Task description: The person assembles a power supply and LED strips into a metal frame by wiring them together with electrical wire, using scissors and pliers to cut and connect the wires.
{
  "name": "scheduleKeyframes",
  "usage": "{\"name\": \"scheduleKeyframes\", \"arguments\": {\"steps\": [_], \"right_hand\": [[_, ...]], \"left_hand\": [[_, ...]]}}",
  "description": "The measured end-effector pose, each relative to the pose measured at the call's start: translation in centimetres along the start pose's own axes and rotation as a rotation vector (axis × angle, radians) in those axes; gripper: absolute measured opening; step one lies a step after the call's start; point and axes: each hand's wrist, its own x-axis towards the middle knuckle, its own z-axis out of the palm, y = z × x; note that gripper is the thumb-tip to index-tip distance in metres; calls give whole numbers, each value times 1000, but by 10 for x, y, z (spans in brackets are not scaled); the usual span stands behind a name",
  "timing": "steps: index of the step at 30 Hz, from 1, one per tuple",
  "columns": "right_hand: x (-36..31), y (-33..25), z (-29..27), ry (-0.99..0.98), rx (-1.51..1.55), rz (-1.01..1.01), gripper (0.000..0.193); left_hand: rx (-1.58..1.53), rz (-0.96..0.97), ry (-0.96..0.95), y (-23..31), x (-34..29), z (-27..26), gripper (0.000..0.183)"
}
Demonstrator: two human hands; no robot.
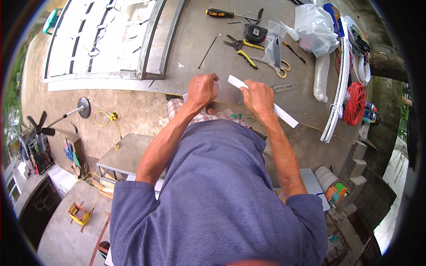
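Both my hands are at the near edge of a grey metal-topped table (222, 62). My right hand (258, 98) is closed around a flat white strip (286, 116), whose two ends stick out on either side of the fist, one up to the left and the other down to the right. Beside it, my left hand (203, 91) has its fingers curled together on another white strip; only small bits of that strip show at the hand's edges. A gap separates the two hands. Ahead of them lie yellow-handled cutting pliers (242, 46) and yellow-handled scissors (280, 68).
A metal frame (151, 48) with a white panel covers the table's left. Farther back are a screwdriver (219, 13), a tape measure (255, 33) and a white plastic bag (315, 29). Long white strips (338, 99) and a red wire coil (355, 104) edge the right; a fan (41, 126) stands left.
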Motion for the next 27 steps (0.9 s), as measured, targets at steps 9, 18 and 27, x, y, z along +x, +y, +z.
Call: {"name": "scheduleKeyframes", "arguments": {"steps": [9,18,27], "right_hand": [[10,19,-9,-33,818,280,23],[-3,-9,-11,-340,1174,121,30],[23,-52,-48,-439,874,-353,28]], "left_hand": [[-364,217,83,6,35,1,42],[-780,-126,69,39,-18,-54,30],[-955,-155,618,3,-76,-182,31]]}}
